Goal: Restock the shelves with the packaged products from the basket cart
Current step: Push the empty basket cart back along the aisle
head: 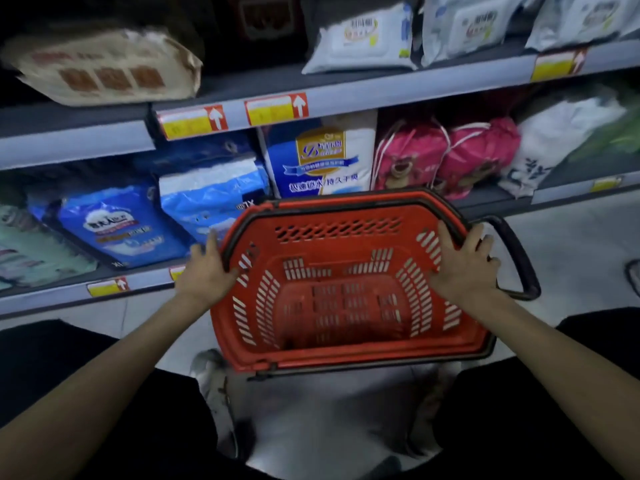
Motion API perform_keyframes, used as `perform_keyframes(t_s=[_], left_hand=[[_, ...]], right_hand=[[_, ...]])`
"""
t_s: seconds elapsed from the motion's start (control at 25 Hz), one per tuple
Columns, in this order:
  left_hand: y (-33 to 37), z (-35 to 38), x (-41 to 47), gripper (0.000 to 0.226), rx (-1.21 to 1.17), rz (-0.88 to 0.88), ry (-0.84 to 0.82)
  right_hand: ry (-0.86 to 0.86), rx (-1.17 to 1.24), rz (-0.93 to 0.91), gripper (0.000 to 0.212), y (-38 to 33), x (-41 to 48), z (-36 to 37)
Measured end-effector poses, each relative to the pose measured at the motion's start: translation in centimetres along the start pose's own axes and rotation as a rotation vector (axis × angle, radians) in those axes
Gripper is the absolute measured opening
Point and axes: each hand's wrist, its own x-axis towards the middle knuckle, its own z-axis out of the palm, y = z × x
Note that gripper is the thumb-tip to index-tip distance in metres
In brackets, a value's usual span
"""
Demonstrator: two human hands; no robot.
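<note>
Here both hands (207, 271) grip slotted plastic basket (339, 306).

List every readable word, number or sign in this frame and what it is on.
"XL": corner of the blue pack on the lower shelf.
Large "D" in script: gold badge on the blue-and-white pack; its Chinese lines are too blurred.
White up arrows: red-and-yellow shelf tags; prices unreadable.
Wipes packs: print blurred.

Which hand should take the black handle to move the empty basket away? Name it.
Right. The right hand grips the red basket rim right beside the black handle; the left hand holds the opposite rim, far from it.
</note>
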Motion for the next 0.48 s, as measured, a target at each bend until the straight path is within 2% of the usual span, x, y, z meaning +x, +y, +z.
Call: perform_keyframes(t_s=[0.12, 0.2, 0.36, 0.48], left_hand=[[-0.5, 1.0, 0.6, 0.048, -0.211, -0.056, -0.023], [-0.1, 0.9, 0.9, 0.029, -0.360, -0.088, -0.022], [0.7, 0.7, 1.2, 0.024, -0.582, -0.205, -0.037], [0.9, 0.8, 1.1, 0.014, -0.719, -0.326, -0.063]], right_hand=[[0.183, 0.049, 0.040, 0.104, -0.1, 0.0, 0.7], [0.192, 0.245, 0.101, 0.105, 0.0, 0.8, 0.4], [0.098, 0.553, 0.275, 0.101, 0.3, 2.8, -0.7], [0.121, 0.658, 0.340, 0.097, -0.1, 3.6, -0.4]])
